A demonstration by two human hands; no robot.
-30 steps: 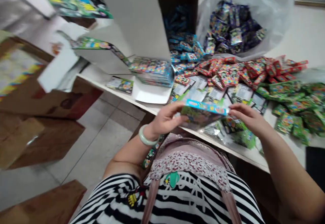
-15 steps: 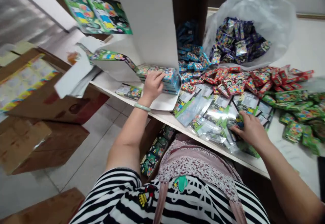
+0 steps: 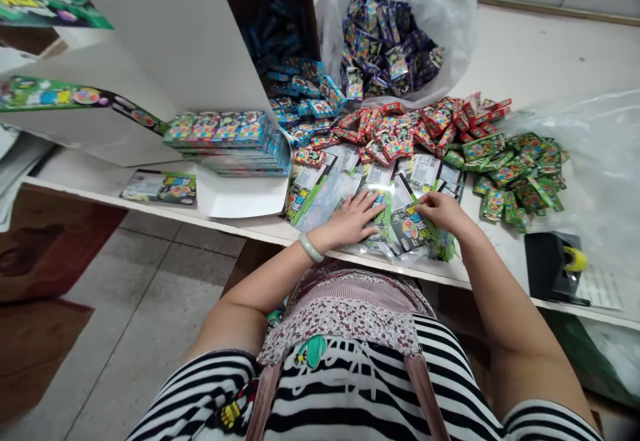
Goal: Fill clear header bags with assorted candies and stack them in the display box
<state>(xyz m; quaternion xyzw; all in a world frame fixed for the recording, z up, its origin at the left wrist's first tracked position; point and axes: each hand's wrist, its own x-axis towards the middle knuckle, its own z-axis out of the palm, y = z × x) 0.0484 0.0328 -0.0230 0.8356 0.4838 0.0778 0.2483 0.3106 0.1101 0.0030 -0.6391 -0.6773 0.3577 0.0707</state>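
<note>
My left hand lies with its fingers spread on clear plastic sleeves with green-and-black printed cards at the table's front edge. Close to its right, my right hand pinches the upper edge of a printed card packet between thumb and fingers. Behind both hands is a heap of small red packets. Small green packets lie to the right. At the left, an opened white display box holds neat stacked rows of small packets.
Purple packets fill a clear plastic bag at the back. Blue packets spill from a dark box beside it. A black tape dispenser stands at the right. One flat card lies near the left table edge. Cardboard boxes sit below.
My left hand has left the packet stack in the white box and moved right onto the sleeves. My right hand now pinches a card packet. The view has swung right.
</note>
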